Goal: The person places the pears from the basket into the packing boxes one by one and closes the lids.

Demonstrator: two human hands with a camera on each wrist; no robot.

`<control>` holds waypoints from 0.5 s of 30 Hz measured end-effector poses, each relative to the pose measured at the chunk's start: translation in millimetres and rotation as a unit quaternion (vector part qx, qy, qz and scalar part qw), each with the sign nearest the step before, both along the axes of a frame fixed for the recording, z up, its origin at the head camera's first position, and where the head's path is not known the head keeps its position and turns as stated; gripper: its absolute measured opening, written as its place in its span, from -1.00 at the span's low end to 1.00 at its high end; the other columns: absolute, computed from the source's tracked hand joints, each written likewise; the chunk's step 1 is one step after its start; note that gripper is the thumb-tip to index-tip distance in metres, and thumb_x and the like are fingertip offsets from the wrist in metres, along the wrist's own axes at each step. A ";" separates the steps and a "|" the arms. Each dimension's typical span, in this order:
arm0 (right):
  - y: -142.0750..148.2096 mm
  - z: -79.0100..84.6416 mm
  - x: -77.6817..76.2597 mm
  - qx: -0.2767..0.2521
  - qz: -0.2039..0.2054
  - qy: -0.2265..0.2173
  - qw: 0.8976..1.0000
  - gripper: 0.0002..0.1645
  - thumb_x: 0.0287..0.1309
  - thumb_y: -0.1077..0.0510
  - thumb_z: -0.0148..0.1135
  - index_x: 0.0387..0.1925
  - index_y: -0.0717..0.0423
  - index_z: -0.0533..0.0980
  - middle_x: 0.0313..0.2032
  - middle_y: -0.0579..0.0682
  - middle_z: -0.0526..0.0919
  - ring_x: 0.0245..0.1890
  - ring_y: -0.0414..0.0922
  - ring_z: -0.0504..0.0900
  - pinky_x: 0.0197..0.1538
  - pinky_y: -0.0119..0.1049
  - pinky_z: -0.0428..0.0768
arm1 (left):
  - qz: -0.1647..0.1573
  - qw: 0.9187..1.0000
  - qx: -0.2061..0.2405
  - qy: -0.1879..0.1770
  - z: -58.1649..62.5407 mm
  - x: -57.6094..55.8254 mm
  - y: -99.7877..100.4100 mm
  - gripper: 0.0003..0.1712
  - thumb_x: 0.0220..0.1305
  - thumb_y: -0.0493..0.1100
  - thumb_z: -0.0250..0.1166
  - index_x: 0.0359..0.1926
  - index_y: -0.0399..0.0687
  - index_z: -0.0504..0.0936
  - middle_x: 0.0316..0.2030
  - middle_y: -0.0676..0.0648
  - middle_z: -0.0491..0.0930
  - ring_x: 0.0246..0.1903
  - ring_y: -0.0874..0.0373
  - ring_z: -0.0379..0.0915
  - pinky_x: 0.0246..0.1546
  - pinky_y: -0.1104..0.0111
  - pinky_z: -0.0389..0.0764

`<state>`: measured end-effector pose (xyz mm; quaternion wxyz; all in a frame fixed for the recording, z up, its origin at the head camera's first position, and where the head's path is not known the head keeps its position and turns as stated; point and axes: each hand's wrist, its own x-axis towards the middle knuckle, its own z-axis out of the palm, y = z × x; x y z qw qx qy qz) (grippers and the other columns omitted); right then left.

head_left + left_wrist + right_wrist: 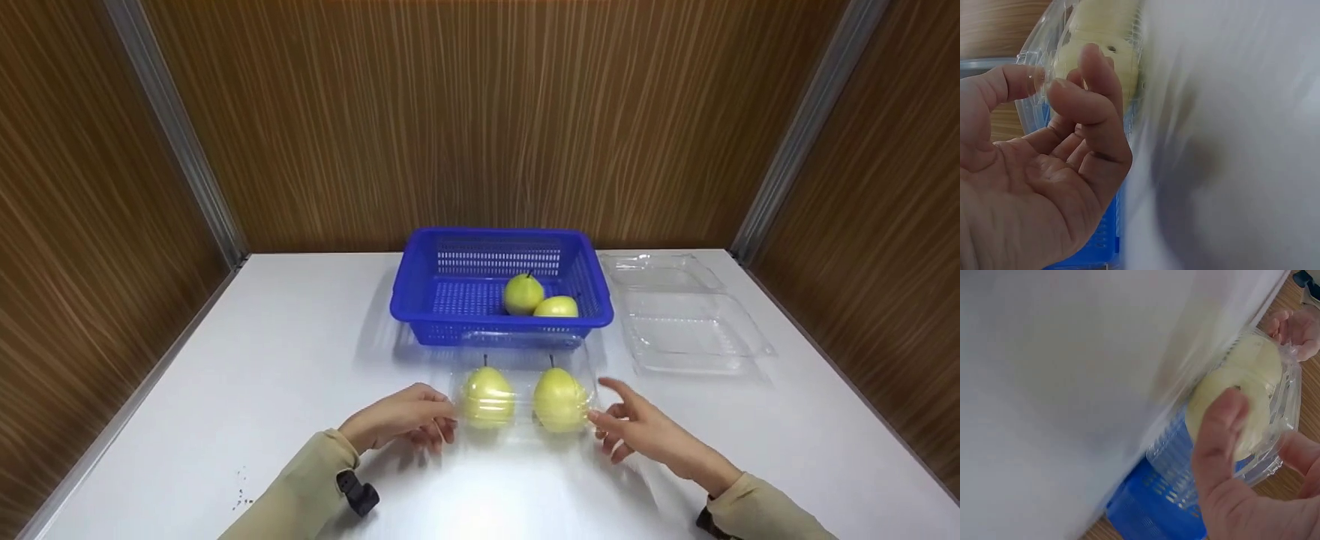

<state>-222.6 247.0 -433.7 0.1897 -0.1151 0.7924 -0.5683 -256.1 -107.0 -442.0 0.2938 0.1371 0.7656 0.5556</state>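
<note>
Two yellow-green pears (488, 398) (560, 400) sit side by side in a clear plastic clamshell box (523, 375), stems toward the basket. Shiny plastic shows across the pears, and part of the box overlaps the basket's front in the head view. At the box's left edge is my left hand (409, 416), its thumb and bent index finger meeting at the plastic rim. My right hand (637, 427) is at the right edge, thumb tip by the right pear and index finger stretched forward, apart from the thumb. In the right wrist view that thumb (1221, 433) overlaps the pear.
Behind the box stands a blue plastic basket (405, 311) holding two more pears (523, 294) (556, 307). An empty clear clamshell (679, 330) lies unfolded on the white table (300, 322) at right. Wood-grain panels (480, 127) enclose the back and sides.
</note>
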 end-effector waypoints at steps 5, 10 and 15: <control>-2.5 0.3 -0.1 -0.074 0.007 -0.100 0.992 -0.14 0.22 0.05 0.05 0.31 0.34 -0.17 -0.38 0.09 0.52 -0.45 -0.12 0.52 -0.37 -0.18 0.56 | 0.006 1.000 0.015 -0.017 -0.7 1.0 0.7 -0.57 0.11 -0.05 0.19 -0.29 -0.44 0.57 -0.46 -0.21 0.62 -0.63 0.17 0.47 -0.67 0.48 0.39; -4.0 1.3 -1.1 -0.092 -0.008 -0.129 0.987 -0.16 0.20 0.14 0.04 0.31 0.33 -0.19 -0.35 0.11 0.56 -0.40 -0.10 0.57 -0.35 -0.20 0.57 | 0.010 0.999 0.020 -0.026 -1.0 1.9 2.4 -0.59 0.10 -0.06 0.18 -0.31 -0.42 0.57 -0.48 -0.18 0.61 -0.65 0.19 0.45 -0.72 0.49 0.37; -5.9 1.2 -2.0 -0.101 -0.018 -0.142 0.985 -0.21 0.19 0.16 0.02 0.31 0.26 -0.14 -0.35 0.12 0.58 -0.41 -0.09 0.59 -0.37 -0.22 0.57 | 0.013 0.999 0.024 -0.040 -1.5 3.0 2.6 -0.58 0.06 -0.04 0.20 -0.31 -0.40 0.57 -0.48 -0.17 0.61 -0.65 0.19 0.45 -0.74 0.49 0.37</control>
